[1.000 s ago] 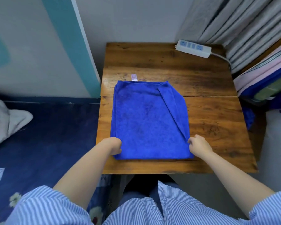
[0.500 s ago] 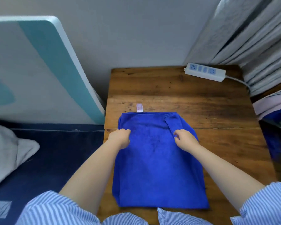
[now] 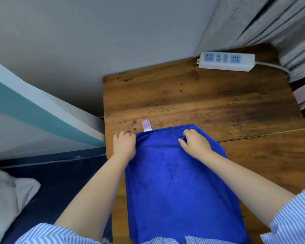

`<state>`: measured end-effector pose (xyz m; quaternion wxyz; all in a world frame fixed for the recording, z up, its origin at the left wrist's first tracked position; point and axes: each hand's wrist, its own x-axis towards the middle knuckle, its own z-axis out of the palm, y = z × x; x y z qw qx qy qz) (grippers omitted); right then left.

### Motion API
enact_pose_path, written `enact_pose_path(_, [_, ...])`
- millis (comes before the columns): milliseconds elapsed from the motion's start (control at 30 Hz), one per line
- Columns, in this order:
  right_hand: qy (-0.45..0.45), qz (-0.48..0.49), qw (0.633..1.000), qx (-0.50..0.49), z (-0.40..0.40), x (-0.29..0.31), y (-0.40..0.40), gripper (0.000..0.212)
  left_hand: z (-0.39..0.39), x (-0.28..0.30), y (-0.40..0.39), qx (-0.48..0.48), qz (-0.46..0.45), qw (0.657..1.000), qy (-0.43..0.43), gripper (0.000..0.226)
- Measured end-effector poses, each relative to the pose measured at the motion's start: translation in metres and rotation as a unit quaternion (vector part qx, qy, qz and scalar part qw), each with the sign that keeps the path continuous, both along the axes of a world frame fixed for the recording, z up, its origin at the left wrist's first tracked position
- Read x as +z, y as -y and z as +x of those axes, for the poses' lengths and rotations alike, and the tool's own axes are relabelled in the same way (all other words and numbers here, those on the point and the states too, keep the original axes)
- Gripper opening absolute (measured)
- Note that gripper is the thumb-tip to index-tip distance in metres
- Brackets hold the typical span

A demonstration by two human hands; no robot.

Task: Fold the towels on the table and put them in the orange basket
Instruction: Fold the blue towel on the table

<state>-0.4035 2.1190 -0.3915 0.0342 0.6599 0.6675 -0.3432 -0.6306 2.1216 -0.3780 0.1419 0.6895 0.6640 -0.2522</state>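
Note:
A blue towel (image 3: 176, 184) lies flat on the wooden table (image 3: 209, 103), folded, with a small white label (image 3: 146, 125) sticking out at its far edge. My left hand (image 3: 124, 145) grips the towel's far left corner with curled fingers. At the far edge further right, the fingers of my right hand (image 3: 194, 143) curl into the cloth where a fold runs down the right side. The orange basket is not in view.
A white power strip (image 3: 226, 61) with its cable lies at the table's far right corner, under grey curtains (image 3: 271, 23). A white and teal board (image 3: 33, 117) leans left of the table. Dark blue bedding (image 3: 60, 182) and a white cloth (image 3: 7, 199) lie at the left.
Both hands have moved from the towel's near corners up along its sides to its far edge. The towel has stayed flat on the table. The view has shifted forward.

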Motion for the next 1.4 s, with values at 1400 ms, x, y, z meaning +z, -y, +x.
enact_pose_path(1400, [0.072, -0.039, 0.969, 0.231, 0.076, 0.045, -0.033, 0.010, -0.048, 0.026, 0.002, 0.046, -0.064, 0.977, 0.196, 0.015])
